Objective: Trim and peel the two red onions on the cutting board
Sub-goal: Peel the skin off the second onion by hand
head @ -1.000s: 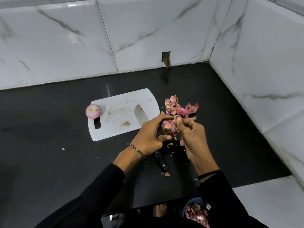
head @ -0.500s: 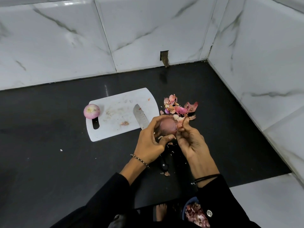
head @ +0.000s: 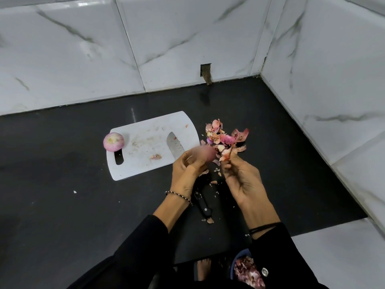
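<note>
Peeling step, second red onion (head: 203, 156): left hand (head: 187, 170) grips it, right hand (head: 241, 180) pinches a torn skin strip (head: 226, 157); next, probably drop it onto peel pile (head: 225, 137).

One head-worn wide view looks steeply down, close over the black counter (head: 62, 205) corner.

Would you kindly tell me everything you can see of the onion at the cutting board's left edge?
The onion is small, round, pale pinkish-purple and glossy, seemingly already peeled, its trimmed yellowish-white end facing up. It sits at the left edge of the white cutting board, just beyond the handle slot, partly over the black counter. Nothing else touches it.
</note>
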The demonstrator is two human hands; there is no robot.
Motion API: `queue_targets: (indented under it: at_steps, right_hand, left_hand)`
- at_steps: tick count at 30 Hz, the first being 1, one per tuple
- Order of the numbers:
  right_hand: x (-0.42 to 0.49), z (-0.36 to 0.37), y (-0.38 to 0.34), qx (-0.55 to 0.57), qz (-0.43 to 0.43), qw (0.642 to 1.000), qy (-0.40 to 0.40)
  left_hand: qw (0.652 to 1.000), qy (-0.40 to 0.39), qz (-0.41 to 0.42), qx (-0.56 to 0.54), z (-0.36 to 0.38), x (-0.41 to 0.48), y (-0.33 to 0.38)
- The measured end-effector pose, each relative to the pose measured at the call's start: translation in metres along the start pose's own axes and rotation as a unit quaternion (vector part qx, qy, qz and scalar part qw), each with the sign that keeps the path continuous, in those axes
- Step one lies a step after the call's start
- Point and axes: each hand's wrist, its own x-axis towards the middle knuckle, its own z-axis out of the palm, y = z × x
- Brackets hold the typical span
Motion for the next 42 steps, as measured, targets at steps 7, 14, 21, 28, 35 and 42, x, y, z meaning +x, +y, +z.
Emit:
queue_targets:
  at_steps: [7, 14, 21, 28, 35, 42]
  right_hand:
    - [0.001, -0.012, -0.013, -0.418, -0.182, 0.888, 0.062]
    - [-0.01, -0.004, -0.019, -0.451, -0.139, 0.881, -0.04]
    - [-0.008, 0.002, -0.016, -0.394, -0.105, 0.91, -0.07]
    - [-0.009, 0.0, -0.013, -0.295, -0.065, 0.952, -0.05]
    - [-0.006, -0.005, -0.012, -0.291, -0.119, 0.948, -0.05]
    - [-0.003, -0.007, -0.006, -0.309, -0.14, 0.94, -0.035]
  left_hand:
    - [0.987, -0.031, 0.088, 0.133, 0.002, -0.002, 0.015]
    - [0.929, -0.007, 0.218, 0.297, 0.003, -0.001, 0.018]
    - [0.892, -0.009, 0.28, 0.353, 0.002, 0.003, 0.014]
    - [0.893, -0.041, 0.253, 0.37, -0.003, 0.0, 0.019]
    - [0.894, -0.057, 0.23, 0.38, -0.002, 0.0, 0.024]
    - [0.897, -0.071, 0.205, 0.386, -0.004, 0.0, 0.026]
